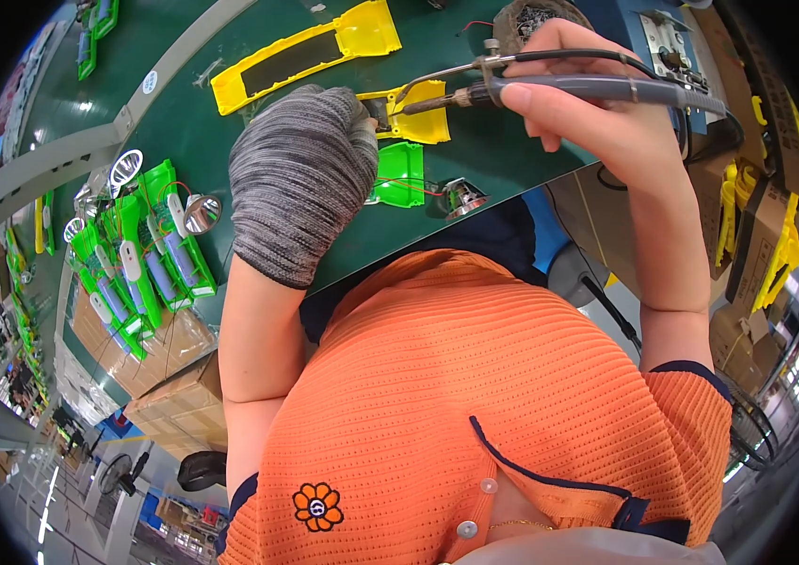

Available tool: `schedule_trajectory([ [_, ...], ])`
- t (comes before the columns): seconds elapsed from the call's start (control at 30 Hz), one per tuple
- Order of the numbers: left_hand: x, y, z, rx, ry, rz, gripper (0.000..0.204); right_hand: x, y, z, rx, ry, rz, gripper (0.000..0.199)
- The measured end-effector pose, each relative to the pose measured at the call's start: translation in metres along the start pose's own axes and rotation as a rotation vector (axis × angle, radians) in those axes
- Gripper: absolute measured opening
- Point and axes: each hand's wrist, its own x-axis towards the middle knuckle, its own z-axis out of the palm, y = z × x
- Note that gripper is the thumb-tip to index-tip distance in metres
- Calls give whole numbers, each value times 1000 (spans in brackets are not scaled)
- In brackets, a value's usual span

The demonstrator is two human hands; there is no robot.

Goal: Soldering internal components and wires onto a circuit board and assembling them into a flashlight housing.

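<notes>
My right hand (578,94) grips a grey soldering iron (597,88) with a thin metal wire-feed tube clamped along it. The iron's tip points left, at a small dark part inside a yellow plastic housing (432,124). In a grey knitted glove, my left hand (303,184) is closed at the housing's left side; its fingertips are mostly hidden, and I cannot make out what they pinch. Just below lies a green plastic housing (402,174), partly behind the glove. Thin red wires run from it to a round lamp head (463,199) by the table edge.
A longer yellow housing (362,33) with a black panel lies beyond my left hand. Several green lamp bodies (140,264) with batteries and reflectors cluster at left. A container of metal shavings (536,21) stands behind my right hand. Cardboard boxes (752,245) and yellow parts are at right.
</notes>
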Motion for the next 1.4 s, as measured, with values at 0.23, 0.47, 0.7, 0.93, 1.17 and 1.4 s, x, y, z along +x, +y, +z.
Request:
schedule_trajectory([
  [0.23, 2, -5, 11, -38, 24, 25, 14, -45, 10, -16, 116, 324, -29, 15],
  [0.47, -3, -2, 1, -1, -9, -28, 15, -75, 64, -19, 260, 818, -269, 14],
  [0.7, 1, 0, 2, 3, -37, -53, 15, -69, 67, -2, 372, 591, -468, 17],
  [0.93, -1, 6, -3, 15, -40, -72, 21, -39, 66, 62, 931, 355, -265, 17],
  [1.17, -1, 6, -5, 51, -17, -100, 19, -18, 66, 79, 991, 319, -267, 18],
  [1.4, -10, -5, 5, 56, 120, -26, 15, -13, 70, 73, 967, 278, -290, 16],
])
